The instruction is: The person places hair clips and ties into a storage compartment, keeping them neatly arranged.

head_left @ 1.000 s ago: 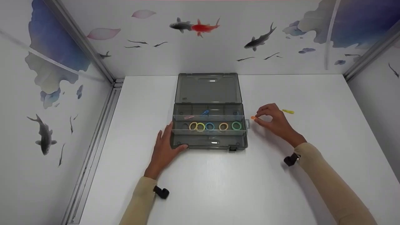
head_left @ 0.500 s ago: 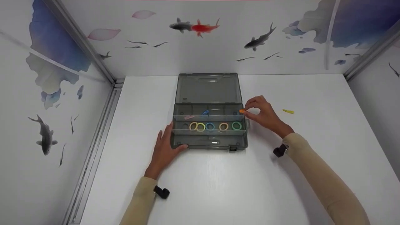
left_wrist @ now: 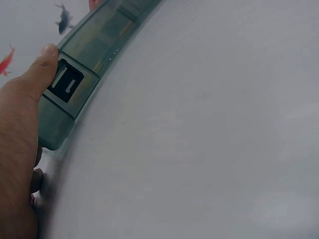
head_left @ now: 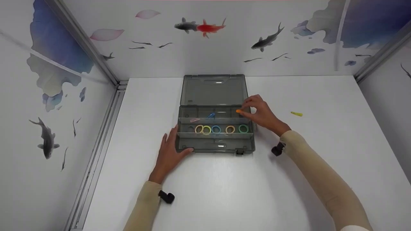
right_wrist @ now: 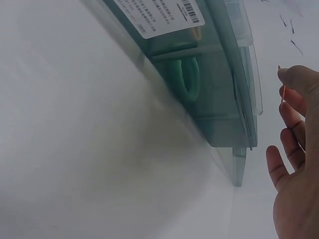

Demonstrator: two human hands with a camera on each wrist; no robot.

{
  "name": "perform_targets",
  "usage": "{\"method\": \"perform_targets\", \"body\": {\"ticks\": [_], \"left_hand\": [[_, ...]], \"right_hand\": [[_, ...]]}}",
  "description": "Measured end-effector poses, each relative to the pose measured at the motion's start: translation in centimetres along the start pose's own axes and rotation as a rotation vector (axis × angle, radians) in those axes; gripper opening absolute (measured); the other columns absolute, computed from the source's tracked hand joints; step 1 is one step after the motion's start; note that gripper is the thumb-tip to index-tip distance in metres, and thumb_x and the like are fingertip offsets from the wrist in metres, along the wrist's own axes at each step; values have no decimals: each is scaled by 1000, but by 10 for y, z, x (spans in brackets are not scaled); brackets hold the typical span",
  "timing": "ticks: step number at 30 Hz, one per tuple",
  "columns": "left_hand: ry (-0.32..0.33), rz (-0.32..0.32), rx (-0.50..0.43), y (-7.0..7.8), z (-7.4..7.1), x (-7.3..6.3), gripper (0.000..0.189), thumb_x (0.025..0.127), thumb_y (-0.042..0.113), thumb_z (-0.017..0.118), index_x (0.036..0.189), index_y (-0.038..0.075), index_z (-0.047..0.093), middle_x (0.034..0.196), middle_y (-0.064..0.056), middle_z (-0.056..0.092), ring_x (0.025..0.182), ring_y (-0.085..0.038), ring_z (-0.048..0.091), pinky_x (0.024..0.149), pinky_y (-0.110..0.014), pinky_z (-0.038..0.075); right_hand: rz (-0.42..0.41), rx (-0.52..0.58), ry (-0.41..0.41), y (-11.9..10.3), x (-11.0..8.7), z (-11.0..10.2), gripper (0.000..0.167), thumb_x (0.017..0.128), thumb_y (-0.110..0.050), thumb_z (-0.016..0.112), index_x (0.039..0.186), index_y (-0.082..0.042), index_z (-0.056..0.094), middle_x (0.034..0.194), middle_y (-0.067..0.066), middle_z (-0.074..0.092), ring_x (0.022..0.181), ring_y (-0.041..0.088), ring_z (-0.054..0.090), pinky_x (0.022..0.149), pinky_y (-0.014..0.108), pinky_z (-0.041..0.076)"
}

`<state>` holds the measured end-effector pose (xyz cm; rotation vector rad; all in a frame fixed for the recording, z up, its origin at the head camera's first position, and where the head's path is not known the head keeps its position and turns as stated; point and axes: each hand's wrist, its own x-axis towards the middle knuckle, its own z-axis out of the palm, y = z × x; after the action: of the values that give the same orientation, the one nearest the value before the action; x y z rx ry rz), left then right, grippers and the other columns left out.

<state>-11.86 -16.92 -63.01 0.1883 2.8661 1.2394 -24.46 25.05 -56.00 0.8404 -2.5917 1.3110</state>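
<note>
My right hand (head_left: 261,114) pinches a small orange hair clip (head_left: 238,111) between thumb and fingertips, over the back compartment of a grey see-through storage box (head_left: 196,145). In the right wrist view, the orange clip (right_wrist: 283,94) shows edge-on as a thin strip. My left hand (head_left: 168,155) holds the box's front left corner, thumb on the front rim and fingers along the left wall. In the left wrist view, the thumb (left_wrist: 44,67) lies beside the dark latch (left_wrist: 66,81). A blue clip (head_left: 211,115) and a pink clip (head_left: 194,120) lie in the back compartment.
Several coloured rings, among them a green ring (head_left: 243,129) and a blue ring (head_left: 216,129), sit in the middle compartment. The lid (head_left: 214,90) stands open toward the back wall. A yellow clip (head_left: 297,114) lies on the white table (head_left: 218,189), right of the box.
My right hand has moved left with the orange clip, from beside the box to over its back compartment, now covering the blue clip at the right end. The left hand has stayed put.
</note>
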Motion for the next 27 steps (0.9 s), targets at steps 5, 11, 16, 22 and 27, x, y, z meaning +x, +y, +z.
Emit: {"method": "perform_targets", "body": {"ticks": [5, 11, 16, 22, 27], "left_hand": [[-1, 7, -1, 0, 0, -1, 118, 89, 77, 78, 179, 32, 16, 182, -12, 26, 167, -51, 13, 129, -72, 25], [-7, -11, -10, -2, 0, 0, 119, 87, 81, 76, 179, 35, 14, 183, -7, 25, 168, -50, 11, 127, -74, 26], [-4, -8, -7, 0, -1, 0, 120, 87, 81, 77, 179, 34, 15, 182, -7, 26, 167, -50, 11, 128, -74, 25], [-4, 8, -19, 0, -1, 0, 120, 88, 79, 78, 179, 32, 16, 182, -8, 27, 168, -47, 12, 131, -69, 23], [-5, 11, -19, -1, -1, 0, 120, 88, 79, 78, 179, 32, 16, 182, -7, 27, 169, -44, 12, 132, -66, 21]], "right_hand": [[-8, 14, -23, -1, 7, 8, 6, 97, -9, 87, 101, -6, 85, 119, 14, 68, 117, 31, 53, 103, 50, 45], [-3, 19, -46, -3, 16, 17, 7, 99, -10, 86, 103, -6, 85, 120, 14, 68, 118, 32, 53, 103, 49, 45], [-17, 19, -44, -4, 21, 25, 8, 98, -10, 87, 103, -4, 85, 121, 17, 69, 118, 35, 55, 103, 53, 45], [15, -10, -59, -6, 27, 35, 8, 96, -6, 88, 103, -3, 84, 122, 16, 70, 120, 36, 57, 106, 56, 46], [47, -19, -78, -7, 29, 41, 10, 97, -11, 88, 103, -4, 84, 123, 15, 69, 121, 34, 56, 108, 55, 45]]}}
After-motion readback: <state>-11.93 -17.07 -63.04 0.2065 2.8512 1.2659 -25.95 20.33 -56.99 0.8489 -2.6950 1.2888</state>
